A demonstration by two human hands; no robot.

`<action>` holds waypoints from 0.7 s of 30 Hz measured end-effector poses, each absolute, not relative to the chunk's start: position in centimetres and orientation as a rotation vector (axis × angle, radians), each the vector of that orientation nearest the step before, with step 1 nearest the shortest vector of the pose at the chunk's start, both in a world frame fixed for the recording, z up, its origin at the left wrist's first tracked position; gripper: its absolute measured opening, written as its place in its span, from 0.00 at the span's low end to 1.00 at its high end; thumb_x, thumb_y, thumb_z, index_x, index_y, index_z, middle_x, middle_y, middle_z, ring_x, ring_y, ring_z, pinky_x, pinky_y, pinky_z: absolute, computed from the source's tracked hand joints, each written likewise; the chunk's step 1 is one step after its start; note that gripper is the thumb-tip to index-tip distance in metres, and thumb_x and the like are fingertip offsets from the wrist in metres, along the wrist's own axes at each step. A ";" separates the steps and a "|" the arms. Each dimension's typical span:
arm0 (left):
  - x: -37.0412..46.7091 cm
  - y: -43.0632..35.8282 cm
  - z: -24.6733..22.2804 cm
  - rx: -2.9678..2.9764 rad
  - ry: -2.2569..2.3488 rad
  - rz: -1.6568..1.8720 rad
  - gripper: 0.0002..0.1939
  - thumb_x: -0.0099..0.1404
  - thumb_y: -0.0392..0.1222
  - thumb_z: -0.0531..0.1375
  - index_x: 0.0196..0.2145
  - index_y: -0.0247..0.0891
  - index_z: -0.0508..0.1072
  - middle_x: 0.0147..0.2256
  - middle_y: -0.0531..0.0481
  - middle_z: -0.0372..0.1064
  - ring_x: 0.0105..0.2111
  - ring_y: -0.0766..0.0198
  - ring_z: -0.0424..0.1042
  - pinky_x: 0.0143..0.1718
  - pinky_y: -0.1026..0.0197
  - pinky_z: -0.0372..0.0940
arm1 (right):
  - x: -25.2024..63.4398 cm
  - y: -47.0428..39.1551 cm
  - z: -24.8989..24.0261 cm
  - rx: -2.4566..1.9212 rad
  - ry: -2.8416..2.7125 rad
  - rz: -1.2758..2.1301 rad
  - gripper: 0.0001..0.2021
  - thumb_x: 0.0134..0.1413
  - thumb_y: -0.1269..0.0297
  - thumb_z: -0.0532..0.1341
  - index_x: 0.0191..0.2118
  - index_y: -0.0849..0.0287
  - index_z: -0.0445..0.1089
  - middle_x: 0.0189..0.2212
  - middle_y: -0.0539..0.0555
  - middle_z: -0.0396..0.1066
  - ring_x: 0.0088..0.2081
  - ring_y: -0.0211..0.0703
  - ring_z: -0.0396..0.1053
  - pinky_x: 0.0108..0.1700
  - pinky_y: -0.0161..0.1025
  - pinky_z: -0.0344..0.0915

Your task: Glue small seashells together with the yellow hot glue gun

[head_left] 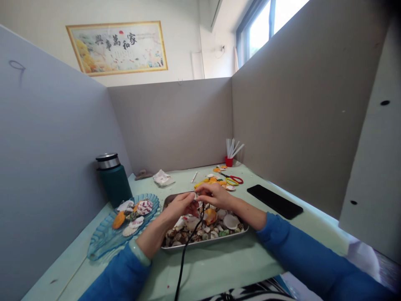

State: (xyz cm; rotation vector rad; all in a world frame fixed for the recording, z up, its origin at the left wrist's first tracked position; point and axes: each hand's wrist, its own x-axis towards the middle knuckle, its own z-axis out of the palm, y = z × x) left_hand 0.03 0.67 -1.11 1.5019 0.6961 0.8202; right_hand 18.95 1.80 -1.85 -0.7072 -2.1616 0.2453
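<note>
My left hand and my right hand meet above a metal tray filled with seashells. Between their fingertips is a small pale piece that looks like a shell, partly covered by the fingers. Both hands are closed in a pinch on it. In the tray lie a large white shell, an orange shell and many small spotted ones. A black cord runs up from the bottom edge across the tray to just below my right fingers; its upper end is hard to make out.
Left of the tray, a blue shell-shaped dish holds several shells beside a green flask. Behind are scissors, crumpled paper and a red cup of white sticks. A black phone-like slab lies right. Partitions surround the table.
</note>
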 end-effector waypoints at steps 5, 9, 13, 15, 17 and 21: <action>0.1 0.4 -0.9 1.477 0.694 0.812 0.21 0.54 0.56 0.60 0.31 0.31 0.68 0.28 0.48 0.65 0.22 0.68 0.66 0.29 0.60 0.65 | 19.0 1.9 -1.9 -0.710 -2.167 0.262 0.16 0.55 0.55 0.58 0.41 0.64 0.68 0.20 0.48 0.66 0.21 0.32 0.60 0.25 0.29 0.56; 0.2 0.4 -0.8 1.477 0.679 0.811 0.21 0.54 0.56 0.60 0.31 0.31 0.68 0.27 0.48 0.65 0.23 0.68 0.66 0.29 0.59 0.66 | 19.0 1.9 -1.9 -0.705 -2.164 0.277 0.16 0.55 0.55 0.58 0.42 0.64 0.68 0.20 0.48 0.66 0.21 0.32 0.60 0.25 0.29 0.55; 0.2 0.4 -0.8 1.475 0.669 0.813 0.21 0.55 0.55 0.60 0.31 0.31 0.68 0.27 0.48 0.65 0.23 0.67 0.66 0.30 0.58 0.66 | 19.0 1.9 -1.9 -0.704 -2.162 0.295 0.17 0.55 0.55 0.58 0.42 0.64 0.68 0.20 0.47 0.65 0.21 0.32 0.59 0.25 0.29 0.55; 0.1 0.4 -0.8 1.471 0.665 0.812 0.20 0.55 0.54 0.60 0.32 0.31 0.68 0.27 0.48 0.65 0.23 0.67 0.66 0.30 0.58 0.66 | 19.0 1.9 -1.9 -0.703 -2.163 0.297 0.16 0.55 0.55 0.58 0.42 0.64 0.68 0.20 0.47 0.65 0.21 0.32 0.59 0.25 0.29 0.55; 0.1 0.4 -0.8 1.474 0.656 0.807 0.20 0.56 0.54 0.59 0.32 0.31 0.68 0.27 0.48 0.64 0.23 0.67 0.66 0.30 0.58 0.66 | 19.0 1.9 -1.8 -0.699 -2.164 0.296 0.16 0.54 0.55 0.58 0.41 0.64 0.68 0.19 0.47 0.65 0.21 0.32 0.59 0.25 0.29 0.55; 0.0 0.4 -0.9 1.481 0.644 0.806 0.19 0.57 0.53 0.59 0.32 0.30 0.68 0.27 0.48 0.64 0.24 0.67 0.66 0.31 0.58 0.66 | 19.0 1.8 -1.8 -0.694 -2.161 0.308 0.16 0.54 0.56 0.59 0.41 0.65 0.68 0.20 0.47 0.65 0.21 0.32 0.59 0.25 0.29 0.55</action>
